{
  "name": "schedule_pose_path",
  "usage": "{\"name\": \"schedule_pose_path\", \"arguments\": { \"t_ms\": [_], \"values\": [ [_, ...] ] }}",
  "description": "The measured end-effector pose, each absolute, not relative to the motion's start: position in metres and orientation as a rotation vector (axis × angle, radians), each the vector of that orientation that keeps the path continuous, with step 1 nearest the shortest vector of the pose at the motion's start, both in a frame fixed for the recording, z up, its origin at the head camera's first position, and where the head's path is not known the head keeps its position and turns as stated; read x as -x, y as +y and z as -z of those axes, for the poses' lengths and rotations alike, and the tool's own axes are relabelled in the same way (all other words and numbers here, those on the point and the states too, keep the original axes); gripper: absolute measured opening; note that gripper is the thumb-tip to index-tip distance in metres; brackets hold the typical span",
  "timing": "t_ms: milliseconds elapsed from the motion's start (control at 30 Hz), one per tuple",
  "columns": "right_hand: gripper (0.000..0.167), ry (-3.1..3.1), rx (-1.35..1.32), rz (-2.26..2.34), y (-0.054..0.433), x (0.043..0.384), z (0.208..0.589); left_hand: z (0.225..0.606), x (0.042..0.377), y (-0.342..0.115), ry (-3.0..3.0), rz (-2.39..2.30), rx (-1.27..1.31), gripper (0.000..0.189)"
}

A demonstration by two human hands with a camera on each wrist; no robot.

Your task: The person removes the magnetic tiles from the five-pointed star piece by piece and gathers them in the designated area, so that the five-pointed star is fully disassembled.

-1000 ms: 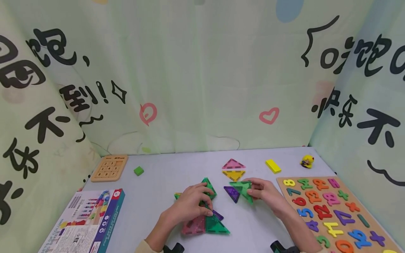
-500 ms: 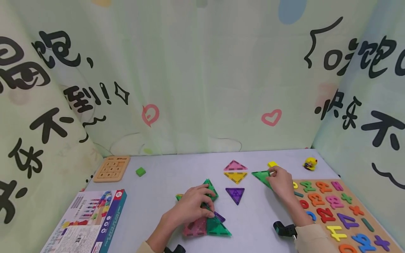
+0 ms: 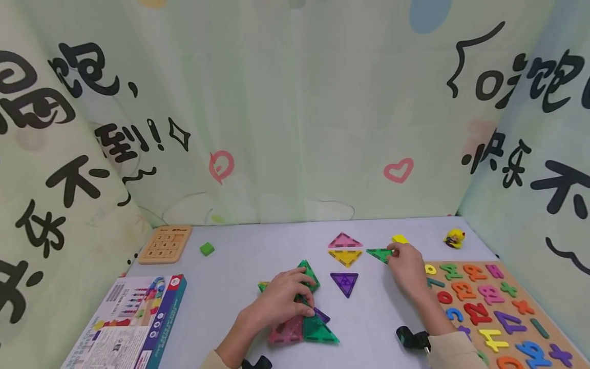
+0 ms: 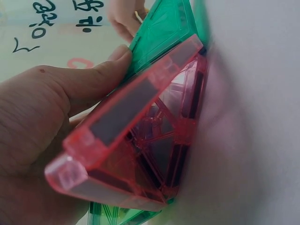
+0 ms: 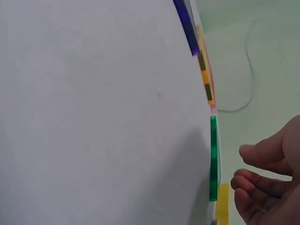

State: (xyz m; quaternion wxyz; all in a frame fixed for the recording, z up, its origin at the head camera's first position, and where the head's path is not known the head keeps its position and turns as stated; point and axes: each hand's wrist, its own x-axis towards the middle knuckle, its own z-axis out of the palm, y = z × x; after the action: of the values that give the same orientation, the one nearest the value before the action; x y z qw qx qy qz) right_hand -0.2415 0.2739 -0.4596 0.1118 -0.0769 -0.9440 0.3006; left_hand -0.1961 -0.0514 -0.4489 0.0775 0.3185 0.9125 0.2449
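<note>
Apparently to keep its leaning panels from slipping, the left hand (image 3: 282,297) grips the magnetic-tile structure (image 3: 319,332). The right hand (image 3: 407,267), thumb and fingers parted, grasps nothing beside the flat green triangle (image 3: 378,254), at two o'clock from the structure. A yellow block (image 3: 399,239) crowds that hand at twelve; the number puzzle board (image 3: 484,281) lies at four.

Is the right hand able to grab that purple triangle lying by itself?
Probably yes. The right hand looks empty in its wrist view, the purple triangle lies close by, and only bare table seems to separate them. Nothing covers it.
</note>
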Motion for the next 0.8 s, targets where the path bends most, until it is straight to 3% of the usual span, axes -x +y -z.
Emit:
{"name": "schedule_pose_path", "arguments": {
  "t_ms": [267,533,800],
  "values": [
    [0.018,-2.936,-0.028,-1.272,0.232,0.194,0.449,0.447,0.196,-0.05,2.727,-0.74,-0.961,0.008],
    [0.015,-3.072,-0.639,-1.761,0.194,0.163,0.45,0.447,0.195,-0.051,2.752,-0.758,-0.945,0.009],
    [0.015,-3.037,-0.69,-1.75,0.174,0.151,0.458,0.449,0.193,-0.05,2.767,-0.776,-0.949,0.011]
  ]
}}
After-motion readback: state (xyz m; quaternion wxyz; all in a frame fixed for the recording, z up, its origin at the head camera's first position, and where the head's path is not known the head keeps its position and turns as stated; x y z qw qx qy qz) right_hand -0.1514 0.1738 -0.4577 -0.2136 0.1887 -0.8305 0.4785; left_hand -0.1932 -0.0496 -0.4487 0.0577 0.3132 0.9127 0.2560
